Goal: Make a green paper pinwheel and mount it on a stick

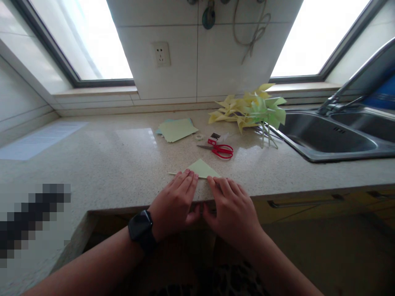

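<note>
A light green paper sheet (pixel 202 168), folded into a triangle, lies near the front edge of the stone counter (pixel 117 160). My left hand (pixel 175 202), with a black watch on its wrist, presses flat on the paper's near left part. Beside it my right hand (pixel 232 207) lies flat on the near right part, fingers together. Both hands cover the paper's near edge. A thin wooden stick (pixel 173 173) pokes out to the left of the paper.
Red scissors (pixel 219 149), a small tape roll (pixel 199 136) and a stack of green paper sheets (pixel 176 129) lie farther back. A heap of yellow and green paper pinwheels (pixel 251 110) sits by the steel sink (pixel 333 137) at the right.
</note>
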### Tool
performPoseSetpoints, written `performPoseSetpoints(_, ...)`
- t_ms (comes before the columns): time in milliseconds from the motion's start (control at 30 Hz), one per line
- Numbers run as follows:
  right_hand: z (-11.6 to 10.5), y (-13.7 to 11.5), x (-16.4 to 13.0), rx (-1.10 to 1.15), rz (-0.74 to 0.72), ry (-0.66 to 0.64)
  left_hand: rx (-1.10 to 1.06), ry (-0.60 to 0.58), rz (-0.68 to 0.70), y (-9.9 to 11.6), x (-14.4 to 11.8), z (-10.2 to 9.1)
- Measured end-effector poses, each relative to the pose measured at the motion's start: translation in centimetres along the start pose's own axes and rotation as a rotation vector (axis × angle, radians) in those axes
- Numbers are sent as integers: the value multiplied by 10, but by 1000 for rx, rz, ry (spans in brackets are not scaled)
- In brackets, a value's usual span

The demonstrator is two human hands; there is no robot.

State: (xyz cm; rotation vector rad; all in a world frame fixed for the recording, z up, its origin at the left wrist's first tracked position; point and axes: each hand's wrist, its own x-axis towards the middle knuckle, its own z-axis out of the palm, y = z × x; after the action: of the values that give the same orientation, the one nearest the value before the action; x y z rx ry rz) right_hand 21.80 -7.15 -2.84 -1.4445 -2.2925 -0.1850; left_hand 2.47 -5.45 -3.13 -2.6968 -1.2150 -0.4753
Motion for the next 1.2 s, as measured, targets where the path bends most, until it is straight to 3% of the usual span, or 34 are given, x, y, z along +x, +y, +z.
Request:
performPoseSetpoints(867, 1, 13, 4, 35, 5, -19, -61, -45, -13, -5, 8, -8)
performPoseSetpoints(1200, -6, 25, 1, 107, -134, -44, 52, 0, 28, 0, 3, -9)
